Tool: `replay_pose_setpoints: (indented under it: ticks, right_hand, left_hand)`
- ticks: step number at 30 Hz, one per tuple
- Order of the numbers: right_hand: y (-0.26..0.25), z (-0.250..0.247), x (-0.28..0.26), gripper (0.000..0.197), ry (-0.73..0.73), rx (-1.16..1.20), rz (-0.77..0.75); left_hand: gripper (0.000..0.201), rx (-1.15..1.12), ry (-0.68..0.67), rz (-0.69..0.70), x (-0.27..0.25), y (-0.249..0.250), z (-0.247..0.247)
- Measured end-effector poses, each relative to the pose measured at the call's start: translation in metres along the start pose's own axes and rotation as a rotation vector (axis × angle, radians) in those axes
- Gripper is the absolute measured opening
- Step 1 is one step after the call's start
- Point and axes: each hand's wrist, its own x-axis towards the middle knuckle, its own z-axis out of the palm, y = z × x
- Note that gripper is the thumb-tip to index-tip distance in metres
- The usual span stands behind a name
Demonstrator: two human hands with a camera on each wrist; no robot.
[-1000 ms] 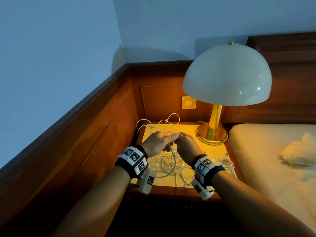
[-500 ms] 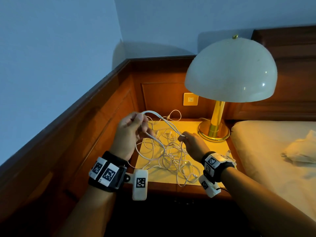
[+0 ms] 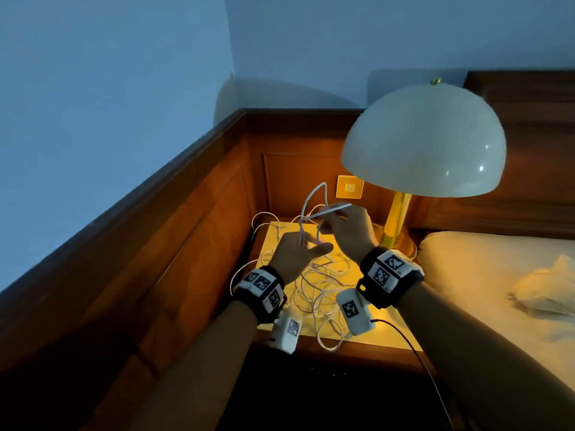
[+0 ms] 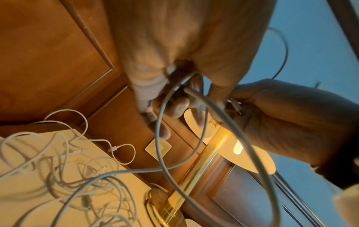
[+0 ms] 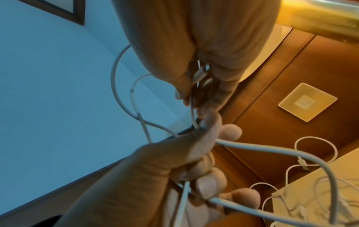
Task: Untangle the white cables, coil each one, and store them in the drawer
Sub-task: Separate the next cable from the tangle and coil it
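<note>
Both hands have closed together above the nightstand (image 3: 382, 332): the left hand (image 3: 294, 255) grips a lifted cable (image 3: 314, 197), its fingers curled round it, while the right hand (image 3: 348, 228) pinches the plug end. Most cables (image 3: 323, 287) lie tangled on the lamplit top; none looks coiled, and no drawer shows. A domed lamp (image 3: 426, 141) stands beside wood panelling, blue walls and a bed (image 3: 497, 275).

left hand (image 3: 294, 255): raised, fingers curled | right hand (image 3: 348, 230): higher, fingers pinched
</note>
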Motion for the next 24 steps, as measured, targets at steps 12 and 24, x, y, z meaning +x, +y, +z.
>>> replay_pose_setpoints:
  ticks: [12, 24]
  right_hand:
    - [0.081, 0.022, -0.046, 0.03, -0.264, -0.331, 0.067]
    - [0.076, 0.037, -0.03, 0.01, -0.137, 0.134, 0.058]
  left_hand:
    - [0.022, -0.251, 0.03, 0.045, 0.011, 0.026, -0.028]
    - [0.035, -0.476, 0.1, 0.177, -0.017, 0.01, -0.068]
